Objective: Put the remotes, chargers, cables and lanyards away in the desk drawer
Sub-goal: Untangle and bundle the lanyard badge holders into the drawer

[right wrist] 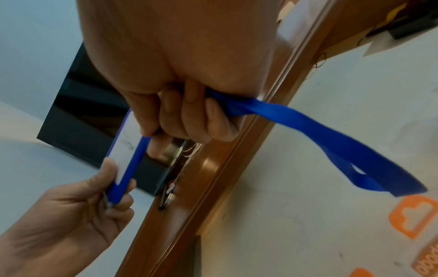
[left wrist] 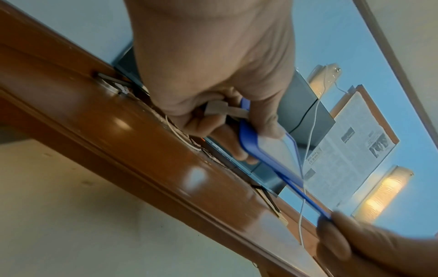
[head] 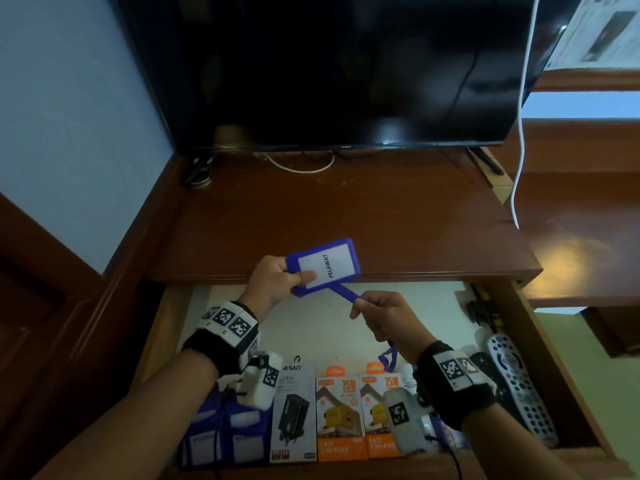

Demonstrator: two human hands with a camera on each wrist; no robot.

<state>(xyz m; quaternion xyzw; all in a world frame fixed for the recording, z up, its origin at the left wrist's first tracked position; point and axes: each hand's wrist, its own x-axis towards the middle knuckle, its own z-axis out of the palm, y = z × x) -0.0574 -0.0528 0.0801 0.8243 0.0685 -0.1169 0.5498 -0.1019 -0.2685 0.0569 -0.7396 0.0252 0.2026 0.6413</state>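
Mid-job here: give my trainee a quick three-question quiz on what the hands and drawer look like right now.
1. True or false: the left hand holds the blue badge holder.
2. What does the right hand grip? A) grey remote B) blue lanyard strap C) orange charger box
3. On which side of the open drawer does the grey remote lie?

Key: 1 true; 2 B, the blue lanyard strap; 3 right.

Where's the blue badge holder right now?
In the head view the badge holder is centre frame, held in the left hand above the open drawer, its strap running to the right hand.
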